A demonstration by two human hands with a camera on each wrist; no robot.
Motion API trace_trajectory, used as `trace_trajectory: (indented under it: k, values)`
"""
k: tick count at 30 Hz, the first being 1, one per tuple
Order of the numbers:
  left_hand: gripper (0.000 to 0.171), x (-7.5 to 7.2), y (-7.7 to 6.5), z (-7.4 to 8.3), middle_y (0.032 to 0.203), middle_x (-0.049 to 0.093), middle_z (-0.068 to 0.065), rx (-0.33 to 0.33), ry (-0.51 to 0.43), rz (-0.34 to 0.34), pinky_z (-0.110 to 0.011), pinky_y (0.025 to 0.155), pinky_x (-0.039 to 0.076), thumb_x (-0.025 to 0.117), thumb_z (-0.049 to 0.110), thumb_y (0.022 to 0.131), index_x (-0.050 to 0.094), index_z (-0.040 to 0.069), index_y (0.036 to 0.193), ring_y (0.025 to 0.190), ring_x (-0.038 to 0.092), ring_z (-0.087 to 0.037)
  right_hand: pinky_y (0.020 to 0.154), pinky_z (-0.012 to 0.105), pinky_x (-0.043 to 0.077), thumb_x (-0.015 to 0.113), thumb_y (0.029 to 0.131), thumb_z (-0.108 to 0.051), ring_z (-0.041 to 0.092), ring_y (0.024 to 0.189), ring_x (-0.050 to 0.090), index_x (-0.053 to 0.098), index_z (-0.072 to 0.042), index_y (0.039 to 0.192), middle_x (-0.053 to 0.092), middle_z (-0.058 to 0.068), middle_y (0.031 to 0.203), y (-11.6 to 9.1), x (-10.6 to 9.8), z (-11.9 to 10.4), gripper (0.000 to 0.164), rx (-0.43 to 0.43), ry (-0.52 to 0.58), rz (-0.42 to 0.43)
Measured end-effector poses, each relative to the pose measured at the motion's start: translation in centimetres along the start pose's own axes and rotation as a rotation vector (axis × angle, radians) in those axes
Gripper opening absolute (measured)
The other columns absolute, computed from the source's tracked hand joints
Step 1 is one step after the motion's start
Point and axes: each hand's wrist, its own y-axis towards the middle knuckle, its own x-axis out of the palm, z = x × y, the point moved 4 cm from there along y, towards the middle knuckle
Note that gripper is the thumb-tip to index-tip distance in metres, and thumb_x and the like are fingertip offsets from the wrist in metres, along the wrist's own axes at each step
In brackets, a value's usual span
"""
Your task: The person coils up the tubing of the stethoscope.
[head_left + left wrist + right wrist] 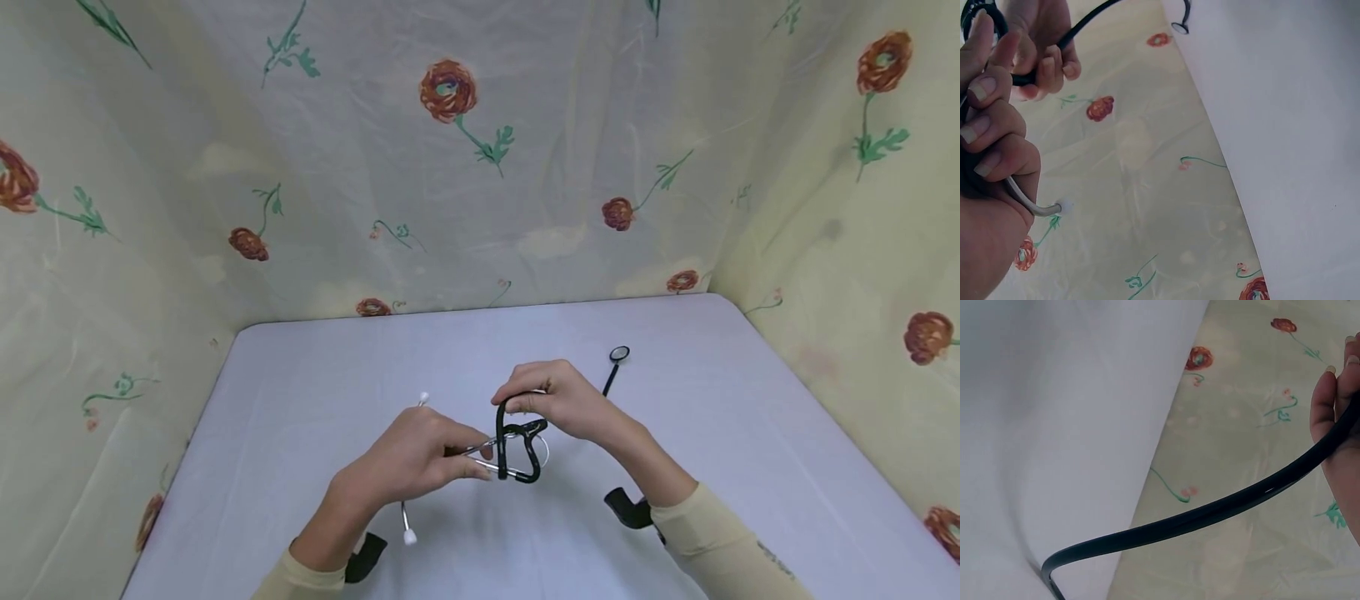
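Note:
A stethoscope is held between both hands above the table. My left hand (416, 454) grips its metal ear tubes, and a white ear tip (409, 537) pokes out below that hand. In the left wrist view a white ear tip (1064, 206) shows past the curled fingers. With thumb and fingers my right hand (566, 400) pinches the black tubing (501, 442), which is looped near the ear tubes. The tubing (1210, 509) runs from the right hand down to the table in the right wrist view. Beyond the right hand lies the round chest piece (619, 353).
A white-covered table (315, 358) spreads under the hands. Plastic sheeting with a flower print (540, 208) hangs behind it and along both sides. Black wrist-worn devices show by the left wrist (366, 557) and right wrist (628, 508).

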Motion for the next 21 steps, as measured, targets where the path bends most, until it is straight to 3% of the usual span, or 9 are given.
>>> trace_trajectory:
  k: [6,10,14,19,21]
  values:
    - [0.021,0.0,-0.1,0.0,0.07,0.06,0.026,0.021,-0.009,0.053,-0.009,0.048,0.032,0.059,0.053,0.081,0.067,0.034,0.081,0.048,0.036,0.012,0.072,0.028,0.051,0.062,0.087,-0.013,0.014,0.08,0.061,0.071,-0.016,0.099,0.068,0.002,0.089,-0.2,0.1,0.8,0.016,0.044,0.009,0.006]
    - [0.019,-0.1,-0.1,0.1,0.07,0.06,0.026,0.037,-0.026,0.09,-0.008,0.048,0.033,0.06,0.051,0.081,0.067,0.034,0.082,0.048,0.037,0.012,0.072,0.028,0.051,0.063,0.087,-0.019,0.014,0.079,0.062,0.071,-0.019,0.097,0.068,0.003,0.089,-0.5,-0.1,1.3,0.013,0.097,0.004,0.035]
    - [0.019,-0.3,-0.2,0.2,0.072,0.064,0.023,0.027,-0.065,0.115,-0.01,0.049,0.037,0.06,0.05,0.082,0.068,0.032,0.085,0.05,0.042,0.011,0.075,0.027,0.052,0.062,0.087,-0.021,0.012,0.082,0.063,0.071,-0.016,0.099,0.068,0.009,0.092,-0.9,0.2,1.8,0.016,0.136,0.037,0.046]
    - [0.02,-0.6,-0.2,0.2,0.06,0.057,0.02,-0.01,-0.088,0.166,-0.011,0.047,0.034,0.062,0.048,0.082,0.069,0.031,0.085,0.048,0.039,0.007,0.078,0.027,0.051,0.056,0.089,-0.004,0.012,0.086,0.063,0.07,-0.015,0.103,0.069,0.006,0.093,-1.1,0.7,2.2,0.022,0.125,0.042,0.071]
    - [0.019,-0.7,-0.2,0.2,0.054,0.049,0.018,-0.023,-0.084,0.19,-0.013,0.045,0.031,0.062,0.048,0.081,0.068,0.03,0.083,0.047,0.035,0.006,0.076,0.027,0.049,0.055,0.087,0.0,0.01,0.086,0.062,0.072,-0.015,0.094,0.069,0.003,0.092,-1.2,1.0,2.4,0.024,0.133,0.009,0.086]
